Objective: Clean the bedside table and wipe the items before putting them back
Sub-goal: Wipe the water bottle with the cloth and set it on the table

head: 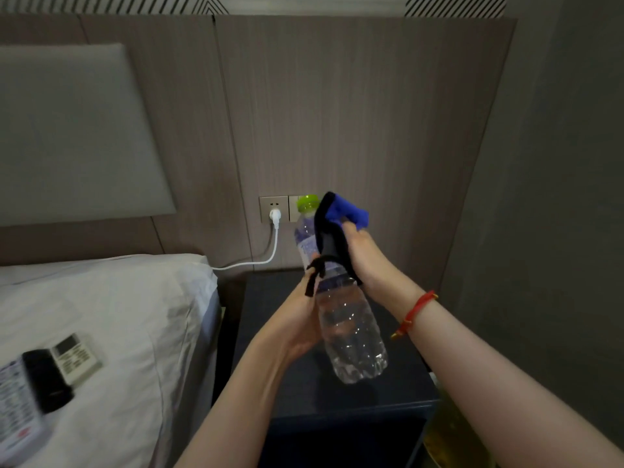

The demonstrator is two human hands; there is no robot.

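Observation:
A clear plastic water bottle [351, 332] with a green cap [308, 202] is held tilted above the dark bedside table [297, 383]. My left hand [300, 319] grips the bottle's middle from the left. My right hand [361, 258] holds a blue cloth with a black edge [341, 214] against the bottle's upper part, near the neck. A black strap of the cloth hangs over the label. A red cord bracelet sits on my right wrist.
The bed with a white pillow [111, 315] lies to the left; two remote controls [77, 358] and a black device [47, 380] rest on it. A white plug and cable [275, 217] hang from the wall socket behind the table. Something yellow [452, 437] sits at the lower right.

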